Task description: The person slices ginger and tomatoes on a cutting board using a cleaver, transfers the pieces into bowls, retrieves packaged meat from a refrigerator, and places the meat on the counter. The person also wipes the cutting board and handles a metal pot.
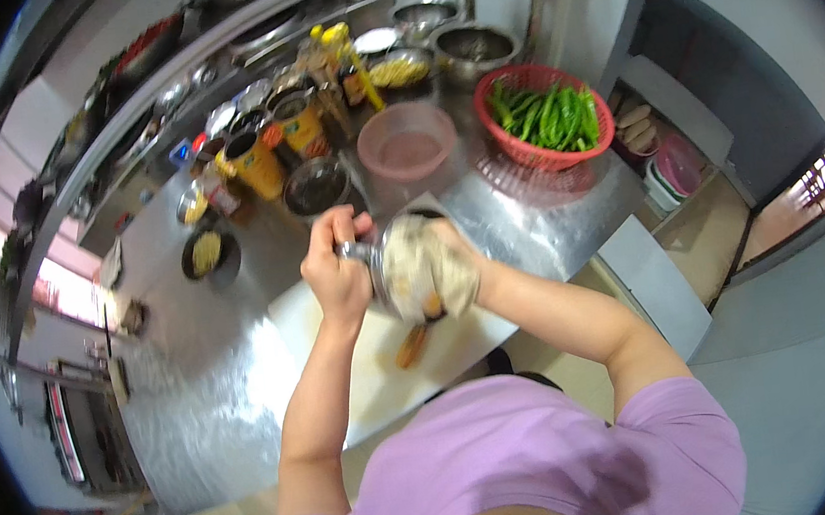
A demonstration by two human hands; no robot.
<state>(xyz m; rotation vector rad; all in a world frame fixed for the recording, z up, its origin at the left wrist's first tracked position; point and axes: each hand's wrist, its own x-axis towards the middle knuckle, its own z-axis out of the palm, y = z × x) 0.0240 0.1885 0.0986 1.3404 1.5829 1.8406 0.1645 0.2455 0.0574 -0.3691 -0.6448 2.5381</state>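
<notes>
My left hand [338,265] is closed around the metal handle of a round metal vessel [378,276], raised above a white cutting board [374,397]. A pale, bunched cloth [425,267] covers much of the vessel. My right hand [461,252] is at the cloth's right side, its fingers mostly hidden, so its grip is unclear. Below the vessel, a knife's wooden handle [412,346] shows over the board; its blade is hidden.
A red basket of green chili peppers [545,119] stands at the right back. Beyond the board are a pink plastic bowl [407,145], a dark bowl [316,186] and yellow cans [254,167]. A small dark bowl of chopped food [209,255] sits left on the steel table [197,431].
</notes>
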